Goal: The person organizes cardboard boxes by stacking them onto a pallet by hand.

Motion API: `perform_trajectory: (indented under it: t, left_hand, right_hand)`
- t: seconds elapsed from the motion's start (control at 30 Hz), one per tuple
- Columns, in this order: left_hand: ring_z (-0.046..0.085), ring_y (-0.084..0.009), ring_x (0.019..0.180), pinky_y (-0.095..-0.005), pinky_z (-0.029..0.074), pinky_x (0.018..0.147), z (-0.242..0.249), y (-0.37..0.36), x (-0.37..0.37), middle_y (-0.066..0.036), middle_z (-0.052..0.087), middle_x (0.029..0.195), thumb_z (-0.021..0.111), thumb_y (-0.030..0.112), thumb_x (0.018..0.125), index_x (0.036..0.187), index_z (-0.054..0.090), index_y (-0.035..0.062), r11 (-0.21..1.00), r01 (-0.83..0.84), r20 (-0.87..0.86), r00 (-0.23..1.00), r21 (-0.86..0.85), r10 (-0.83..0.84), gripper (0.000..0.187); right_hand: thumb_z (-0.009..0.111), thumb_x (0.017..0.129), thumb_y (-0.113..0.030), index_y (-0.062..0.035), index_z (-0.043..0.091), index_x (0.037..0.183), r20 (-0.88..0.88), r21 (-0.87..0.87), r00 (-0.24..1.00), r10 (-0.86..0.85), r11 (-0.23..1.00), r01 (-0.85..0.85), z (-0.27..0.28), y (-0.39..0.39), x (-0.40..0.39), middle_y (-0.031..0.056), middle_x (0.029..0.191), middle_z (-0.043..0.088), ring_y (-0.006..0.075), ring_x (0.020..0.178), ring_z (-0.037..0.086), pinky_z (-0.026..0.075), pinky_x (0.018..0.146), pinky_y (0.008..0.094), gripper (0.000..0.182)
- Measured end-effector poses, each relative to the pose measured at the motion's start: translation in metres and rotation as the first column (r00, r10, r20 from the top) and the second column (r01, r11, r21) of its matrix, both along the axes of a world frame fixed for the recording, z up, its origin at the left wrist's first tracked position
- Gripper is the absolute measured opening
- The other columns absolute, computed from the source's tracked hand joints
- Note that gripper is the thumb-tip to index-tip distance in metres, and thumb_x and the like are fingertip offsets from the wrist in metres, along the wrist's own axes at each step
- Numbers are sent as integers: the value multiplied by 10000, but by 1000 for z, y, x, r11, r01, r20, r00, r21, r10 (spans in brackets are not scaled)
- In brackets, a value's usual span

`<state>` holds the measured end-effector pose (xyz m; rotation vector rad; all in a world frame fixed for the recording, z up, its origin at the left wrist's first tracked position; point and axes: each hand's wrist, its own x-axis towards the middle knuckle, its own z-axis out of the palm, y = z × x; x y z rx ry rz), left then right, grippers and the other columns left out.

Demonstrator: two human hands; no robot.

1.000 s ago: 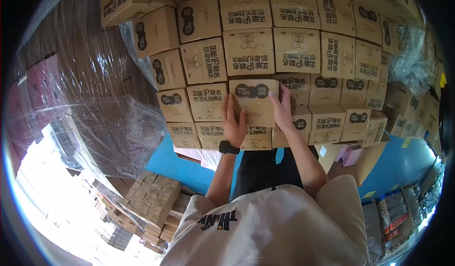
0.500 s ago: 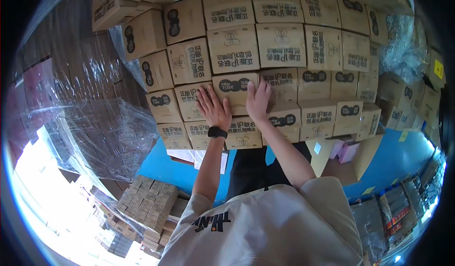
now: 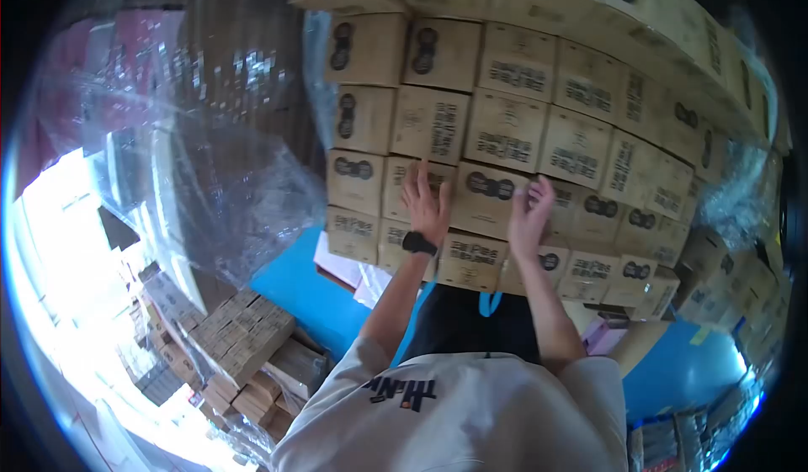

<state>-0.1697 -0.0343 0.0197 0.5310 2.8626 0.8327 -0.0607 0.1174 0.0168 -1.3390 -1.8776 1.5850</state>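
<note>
Brown cardboard boxes with black print stand packed in rows before me. Between my two hands sits a box with a dark oval logo [image 3: 488, 198]. My left hand [image 3: 427, 203], with a black watch on its wrist, lies at that box's left side, fingers spread over the neighbouring box [image 3: 396, 188]. At the right side of the logo box is my right hand [image 3: 532, 211], its fingers slightly bent and apart. Neither hand is wrapped round a box. A front-row box [image 3: 471, 260] stands just below the logo box.
Clear plastic wrap [image 3: 227, 152] covers a stack on the left. Smaller stacked boxes [image 3: 244, 329] are at the lower left, on the far side of the blue floor [image 3: 311, 291]. An open carton with pink items [image 3: 606, 333] is at the lower right.
The view has shifted and turned, so the boxes appear lower and farther right. Both hands stay beside the same logo box; my right hand's fingers have moved from its top edge to its right side.
</note>
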Motion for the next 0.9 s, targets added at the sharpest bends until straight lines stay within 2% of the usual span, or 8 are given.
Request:
perform_trajectory:
  t: [0.2,0.27,0.33,0.43,0.6,0.73,0.83,0.9]
  left_hand:
    - [369,-460,1239,-491,313,1026,15,-15,-163,-282,401,1315,553,282,938,1386,343,-54,951,-112,-209,962,288,176,598]
    - [395,-429,1260,-451,350,1022,2,-23,-229,-305,372,1359,578,266,923,1391,330,-72,945,-261,-279,909,198,310,628]
    - [408,-419,1262,-446,344,1032,-17,-29,-277,-307,422,1328,601,304,920,1393,332,-76,878,-330,-83,922,346,379,663]
    - [503,-352,1162,-402,387,988,-34,-35,-303,-257,520,1220,640,342,906,1313,398,-92,899,-363,243,921,246,305,642]
    - [526,-169,911,-300,457,752,13,-17,-232,-89,551,1026,643,301,914,1104,469,-4,724,-419,194,905,547,378,399]
    - [537,-160,952,-320,456,834,55,-29,-161,-76,565,1060,643,221,910,1145,480,28,492,-563,502,824,664,264,346]
    - [538,-206,1083,-367,449,918,68,-46,-98,-128,561,1185,616,149,892,1169,502,7,530,-483,455,869,697,194,331]
    - [538,-234,1107,-394,436,952,77,-43,-54,-147,567,1211,605,172,869,1151,537,-3,574,-394,386,911,718,143,339]
  right_hand:
    - [556,972,-194,-22,428,1321,-96,-107,938,333,934,-342,25,17,-71,111,1107,558,190,1042,559,450,903,324,409]
    - [544,976,-209,-9,426,1332,-142,-138,926,351,919,-370,33,14,-114,138,1138,569,218,1071,567,450,929,334,425]
    - [521,977,-250,3,417,1355,-189,-168,908,374,899,-405,20,6,-170,188,1219,554,280,1131,553,435,972,368,466]
    - [520,946,-352,31,399,1376,-195,-154,907,373,902,-404,1,-22,-255,278,1305,493,380,1226,484,373,1044,431,588]
    - [558,904,-428,74,461,1261,84,-67,958,275,961,-270,25,-63,-287,296,1303,435,403,1223,431,354,1031,460,624]
    - [554,922,-413,20,456,1150,-137,-296,947,291,900,-320,38,-65,-187,225,1268,420,338,1133,453,380,942,455,498]
    - [561,949,-363,-18,425,1180,-340,-647,939,53,711,-275,51,-60,-102,168,1278,401,234,1095,465,393,932,388,436]
    - [573,950,-340,-27,403,1268,-414,-605,910,-33,756,-248,57,-44,-64,159,1312,409,217,1105,475,389,954,367,478]
